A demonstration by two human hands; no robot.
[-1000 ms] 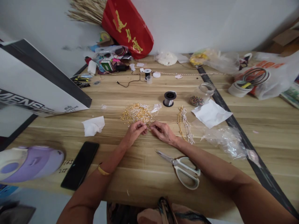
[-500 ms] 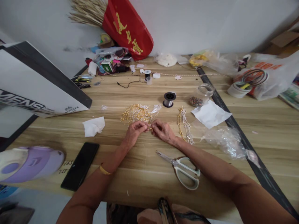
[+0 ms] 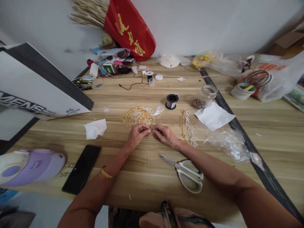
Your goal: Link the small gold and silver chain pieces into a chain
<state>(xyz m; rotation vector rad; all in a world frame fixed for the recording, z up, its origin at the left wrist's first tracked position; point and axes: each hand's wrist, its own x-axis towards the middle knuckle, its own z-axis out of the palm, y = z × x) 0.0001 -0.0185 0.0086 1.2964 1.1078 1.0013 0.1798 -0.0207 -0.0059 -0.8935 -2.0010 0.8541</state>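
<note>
My left hand (image 3: 139, 135) and my right hand (image 3: 166, 135) meet fingertip to fingertip over the table, both closed in a pinch. Whatever lies between the fingers is tiny; a small golden glint shows there, but I cannot make out its kind. Just beyond the hands spreads a heap of gold and silver beaded chains (image 3: 139, 116), with clear strands (image 3: 158, 110) at its right edge. To the right of my right hand lie a gold chain and a silver chain (image 3: 189, 128). Scissors (image 3: 182, 171) with pale handles rest slightly open below my right wrist.
A spool of wire (image 3: 172, 101) stands behind the chains, with a jar of dark beads (image 3: 204, 96) right of it. White paper (image 3: 215, 115) and a clear plastic bag (image 3: 229, 144) lie at right. A phone (image 3: 81, 169), tissue (image 3: 95, 129) and large box (image 3: 45, 85) are at left.
My right fingers have straightened a little and shifted slightly left, so the fingertips of both hands now come together. The things on the table stay where they were.
</note>
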